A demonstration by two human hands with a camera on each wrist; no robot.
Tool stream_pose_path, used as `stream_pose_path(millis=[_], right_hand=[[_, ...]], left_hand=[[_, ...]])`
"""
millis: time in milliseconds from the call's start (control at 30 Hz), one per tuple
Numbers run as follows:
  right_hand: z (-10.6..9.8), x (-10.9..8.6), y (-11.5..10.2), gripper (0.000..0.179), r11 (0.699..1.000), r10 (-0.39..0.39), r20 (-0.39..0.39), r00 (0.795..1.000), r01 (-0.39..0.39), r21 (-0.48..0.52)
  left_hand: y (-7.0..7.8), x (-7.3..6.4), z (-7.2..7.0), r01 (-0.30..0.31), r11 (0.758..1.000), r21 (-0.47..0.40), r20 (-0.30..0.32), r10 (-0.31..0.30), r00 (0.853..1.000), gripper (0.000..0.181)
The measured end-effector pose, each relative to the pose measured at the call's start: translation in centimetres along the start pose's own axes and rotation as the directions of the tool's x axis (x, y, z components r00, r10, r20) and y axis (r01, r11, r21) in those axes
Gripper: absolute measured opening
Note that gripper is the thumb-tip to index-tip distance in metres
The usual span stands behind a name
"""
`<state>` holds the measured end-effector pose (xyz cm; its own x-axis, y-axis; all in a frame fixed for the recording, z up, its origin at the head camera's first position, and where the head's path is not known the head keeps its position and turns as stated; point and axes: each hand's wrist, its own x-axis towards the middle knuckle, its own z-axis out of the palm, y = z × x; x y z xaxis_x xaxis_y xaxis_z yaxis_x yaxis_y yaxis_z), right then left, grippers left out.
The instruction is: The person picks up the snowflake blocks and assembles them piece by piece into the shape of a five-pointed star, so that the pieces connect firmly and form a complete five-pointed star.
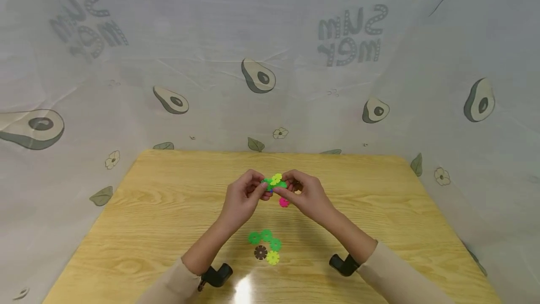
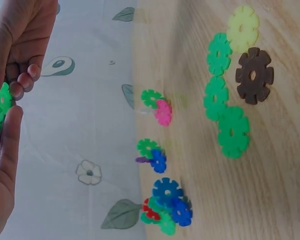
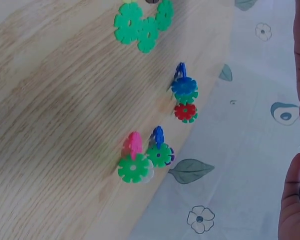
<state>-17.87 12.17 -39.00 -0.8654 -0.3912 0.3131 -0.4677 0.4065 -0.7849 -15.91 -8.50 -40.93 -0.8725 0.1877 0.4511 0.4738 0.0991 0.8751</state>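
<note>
Above the table, my left hand (image 1: 241,199) and right hand (image 1: 307,194) hold between them a small cluster of notched plastic discs. A yellow disc (image 1: 276,178) stands at the top of it, with green discs (image 1: 282,185) around it and a bit of blue below. Both hands pinch the cluster with thumb and fingers; how the discs slot together is partly hidden. In the left wrist view, part of a green disc (image 2: 6,94) shows between the hands. The right wrist view catches only finger edges, with the cluster out of sight.
Nearer my body lie three green discs (image 1: 275,247), a brown disc (image 1: 256,253) and a yellow disc (image 1: 273,262). Toward the far edge stand joined groups: a pink-and-green one (image 2: 163,119), a green, blue and purple one (image 2: 148,146), and a blue, green and red one (image 2: 167,196).
</note>
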Motion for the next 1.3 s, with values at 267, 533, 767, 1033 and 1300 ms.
stream_pose_path(millis=[267, 533, 767, 1033, 1300], right_hand=[[-0.1, -0.2, -0.1, 0.025, 0.998, 0.061, -0.019, 0.998, -0.060, 0.005], [0.1, -0.2, -0.2, 0.025, 0.999, 0.051, -0.022, 0.998, -0.051, 0.004], [0.3, -0.2, -0.4, 0.025, 0.999, 0.044, -0.033, 0.998, -0.044, 0.013], [0.4, 0.0, -0.4, 0.027, 0.998, 0.065, -0.024, 0.998, -0.065, 0.005], [-0.3, 0.0, -0.7, 0.030, 0.998, 0.061, -0.032, 0.998, -0.061, -0.006]], left_hand=[[0.0, 0.1, 0.6, 0.004, 1.000, -0.024, -0.002, -0.004, 1.000, 0.007], [-0.3, -0.1, 0.5, 0.022, 0.999, -0.024, -0.001, -0.022, 1.000, 0.007], [-0.3, -0.3, 0.6, -0.001, 1.000, -0.028, -0.010, 0.001, 1.000, 0.007], [-0.3, -0.4, 0.9, -0.003, 0.999, -0.038, -0.026, 0.002, 1.000, 0.007], [-0.3, 0.7, 0.5, 0.026, 0.998, -0.049, -0.030, -0.027, 0.999, 0.012]])
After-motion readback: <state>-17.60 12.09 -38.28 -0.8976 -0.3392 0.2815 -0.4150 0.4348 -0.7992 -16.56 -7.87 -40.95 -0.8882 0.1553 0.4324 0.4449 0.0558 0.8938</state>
